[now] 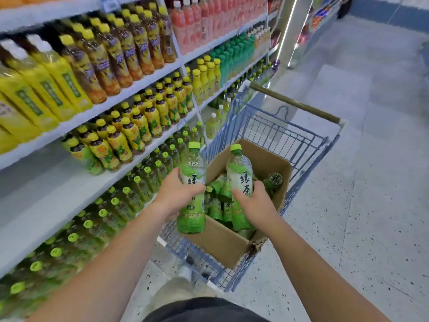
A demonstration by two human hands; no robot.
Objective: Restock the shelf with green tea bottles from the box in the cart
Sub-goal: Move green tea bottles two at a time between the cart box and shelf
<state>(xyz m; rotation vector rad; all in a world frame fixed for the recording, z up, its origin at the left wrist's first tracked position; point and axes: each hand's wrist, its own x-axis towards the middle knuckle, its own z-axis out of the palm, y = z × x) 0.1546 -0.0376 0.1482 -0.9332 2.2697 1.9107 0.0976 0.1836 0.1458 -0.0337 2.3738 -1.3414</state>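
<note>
My left hand point(177, 194) grips a green tea bottle point(192, 219) upright, held over the box's left edge. My right hand point(254, 205) grips a second green tea bottle point(240, 173) upright above the open cardboard box point(220, 242). The box sits in a blue wire cart point(290, 135) and holds several more green tea bottles point(218, 205). On the left, the lowest shelf point(76, 194) carries rows of green-capped tea bottles point(130, 196).
Upper shelves hold yellow-capped tea bottles point(130, 133), yellow drinks point(41, 89) and pink drinks point(192, 24). The cart's handle point(294, 103) points away from me. Speckled aisle floor point(371, 182) stretches to the right. My leg point(181, 296) stands just before the cart.
</note>
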